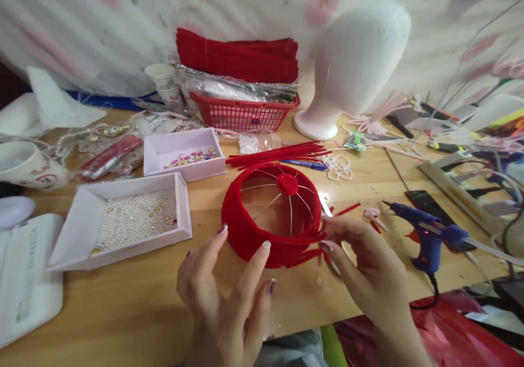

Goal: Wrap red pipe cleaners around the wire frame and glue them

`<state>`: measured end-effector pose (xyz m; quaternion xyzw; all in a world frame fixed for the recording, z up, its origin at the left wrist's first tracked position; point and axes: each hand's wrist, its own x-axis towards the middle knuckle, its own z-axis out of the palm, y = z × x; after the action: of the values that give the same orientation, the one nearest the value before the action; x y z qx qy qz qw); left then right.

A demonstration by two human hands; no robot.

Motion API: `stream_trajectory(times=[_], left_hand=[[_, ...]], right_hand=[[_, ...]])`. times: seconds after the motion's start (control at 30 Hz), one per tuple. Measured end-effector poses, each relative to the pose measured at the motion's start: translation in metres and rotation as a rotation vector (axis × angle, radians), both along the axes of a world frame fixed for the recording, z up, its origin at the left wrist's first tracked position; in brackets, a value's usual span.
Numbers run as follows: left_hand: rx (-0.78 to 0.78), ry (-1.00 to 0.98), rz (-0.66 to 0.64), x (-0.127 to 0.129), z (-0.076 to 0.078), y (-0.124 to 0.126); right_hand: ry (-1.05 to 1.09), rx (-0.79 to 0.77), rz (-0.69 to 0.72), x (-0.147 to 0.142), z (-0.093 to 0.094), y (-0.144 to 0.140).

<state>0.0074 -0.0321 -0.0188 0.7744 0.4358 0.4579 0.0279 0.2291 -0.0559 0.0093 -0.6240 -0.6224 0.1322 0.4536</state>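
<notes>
A red fuzzy cap frame [241,230], built from pipe cleaners with bare wires meeting at a round red centre, rests on the table in front of me. My left hand [227,293] is at its near left side, fingers spread, with fingertips at or close to the red wall. At the right side, my right hand [364,269] pinches the loose ends of red pipe cleaners [307,255] that stick out from the frame. Behind the frame lies a bundle of red pipe cleaners [282,153]. Scissors, partly hidden by the right hand, lie beside the frame.
Two white trays hold pearl beads [135,220] and coloured gems [192,158] at left. A blue glue gun [426,228] with a lit red light stands at right, near a dark phone [436,211]. Behind are a red basket [245,113] and a white foam head [360,61].
</notes>
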Motion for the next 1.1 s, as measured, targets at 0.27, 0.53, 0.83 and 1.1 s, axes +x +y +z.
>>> stream_trajectory(times=[0.27, 0.53, 0.83, 1.1], left_hand=[[-0.019, 0.056, 0.061, 0.026, -0.009, -0.007], [-0.027, 0.032, 0.087, 0.023, -0.012, -0.010], [-0.051, 0.084, 0.058, 0.027, -0.005, -0.007], [-0.028, 0.147, 0.052, 0.021, -0.006, -0.005]], right_hand=[[0.157, 0.128, -0.084, -0.015, -0.015, 0.005], [0.024, 0.298, -0.174, -0.020, -0.024, 0.004], [0.221, 0.284, -0.262, -0.041, -0.027, -0.003], [0.193, 0.321, -0.224, -0.046, -0.027, -0.004]])
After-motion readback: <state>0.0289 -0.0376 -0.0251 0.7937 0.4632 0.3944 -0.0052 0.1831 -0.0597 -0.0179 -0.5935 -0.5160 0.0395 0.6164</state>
